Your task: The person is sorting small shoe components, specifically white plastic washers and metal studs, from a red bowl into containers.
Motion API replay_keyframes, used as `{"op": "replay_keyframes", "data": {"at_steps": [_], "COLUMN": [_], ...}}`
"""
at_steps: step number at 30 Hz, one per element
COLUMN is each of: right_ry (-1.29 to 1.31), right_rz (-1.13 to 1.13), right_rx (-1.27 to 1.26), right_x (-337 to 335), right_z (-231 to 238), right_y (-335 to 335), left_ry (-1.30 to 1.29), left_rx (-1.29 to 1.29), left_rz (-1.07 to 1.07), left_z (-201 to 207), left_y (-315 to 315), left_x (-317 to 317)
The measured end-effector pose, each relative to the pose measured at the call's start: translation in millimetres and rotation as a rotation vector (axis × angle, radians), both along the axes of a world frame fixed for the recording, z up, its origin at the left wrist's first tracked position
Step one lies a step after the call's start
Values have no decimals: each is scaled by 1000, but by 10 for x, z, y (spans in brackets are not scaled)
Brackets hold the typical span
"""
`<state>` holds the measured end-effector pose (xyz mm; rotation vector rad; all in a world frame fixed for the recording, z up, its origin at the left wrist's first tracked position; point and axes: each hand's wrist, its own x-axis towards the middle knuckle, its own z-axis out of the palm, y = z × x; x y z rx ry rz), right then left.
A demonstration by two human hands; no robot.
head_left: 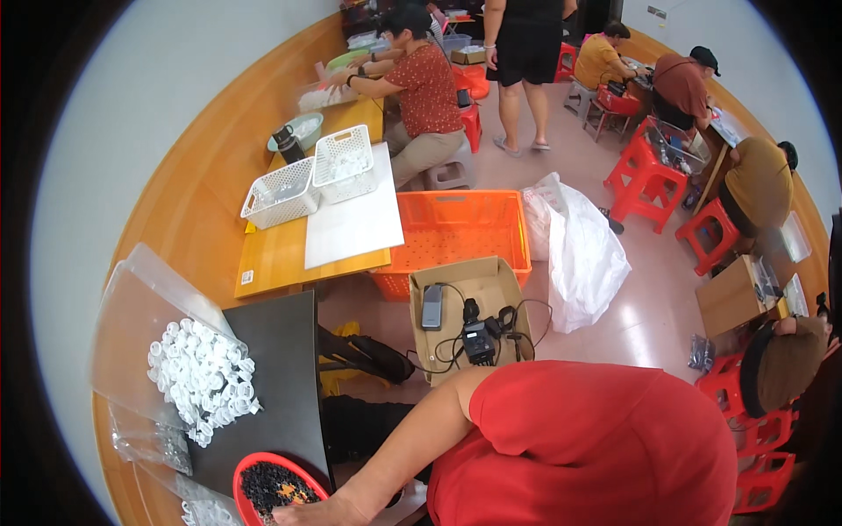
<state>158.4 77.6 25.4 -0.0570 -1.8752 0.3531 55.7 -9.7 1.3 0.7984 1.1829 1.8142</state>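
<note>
My right hand (309,514) reaches over the rim of a red bowl (239,480) at the lower left. Small black pieces (263,485) fill much of the bowl, with orange bits (292,493) near my hand. The lower edge cuts the hand off, so I cannot see how its fingers are set or what they hold. My left hand is out of view. Beyond the bowl, a heap of small white plastic parts (203,373) lies at the mouth of a clear plastic bag (153,302) on the black table (289,377).
Ahead stand a cardboard box (424,355) with cables and devices, an orange crate (465,203) and a white sack (583,263). White baskets (279,195) sit on the wooden table (272,263). Several people work nearby; red stools (649,180) line the right.
</note>
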Motion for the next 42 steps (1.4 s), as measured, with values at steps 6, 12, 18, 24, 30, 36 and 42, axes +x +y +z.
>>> {"op": "replay_keyframes", "data": {"at_steps": [6,12,18,24,30,36,42], "right_ry": [-27,-65,-63,-191,-187,-118,-129], "right_rz": [151,90,-47,174,181,-63,26], "right_rx": [10,5,14,-87,-191,-297,-549], "right_x": [-151,-108,-100,-160,-28,481,490], "right_z": [-258,-214,-168,-327,-316,-258,-317], "right_y": [76,16,-103,78,55,195,281], "left_ry": [34,52,94,355,-80,-326,-194], "left_rx": [16,18,33,76,-58,-155,134], "left_rz": [-30,-6,22,-94,-138,-151,12], "left_z": [-72,-68,-63,-300,-88,101,732], "left_y": [-63,-130,-155,-116,-153,-47,256], "left_x": [-67,-129,-109,-278,-206,-52,-845]}}
